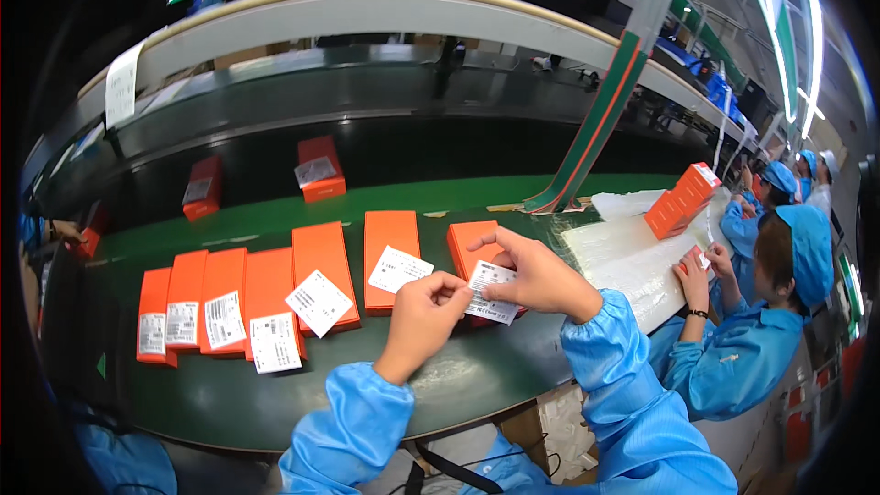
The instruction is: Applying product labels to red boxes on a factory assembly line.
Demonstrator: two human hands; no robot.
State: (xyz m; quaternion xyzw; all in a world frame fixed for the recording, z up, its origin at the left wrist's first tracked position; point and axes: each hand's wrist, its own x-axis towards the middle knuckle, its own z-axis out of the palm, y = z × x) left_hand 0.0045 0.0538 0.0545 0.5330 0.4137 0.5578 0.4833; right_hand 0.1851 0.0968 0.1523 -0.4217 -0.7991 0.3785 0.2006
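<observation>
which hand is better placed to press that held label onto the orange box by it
Probably the right hand: its thumb lies on the white label and its fingers overlap the orange box in view. The left hand only reaches the label's left edge.

Smooth cardboard boxes (392,243), matt paper labels (319,302), glossy worktop (500,362), sheeny cloth sleeves (642,403), shiny crinkled plastic film (605,261)

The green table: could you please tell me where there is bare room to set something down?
The table is bare along its near edge, below the box row and left of the left sleeve; a smaller patch lies between the sleeves. It is crowded along the row, tightest at its left end, and by the right hand, which holds a label.
</observation>
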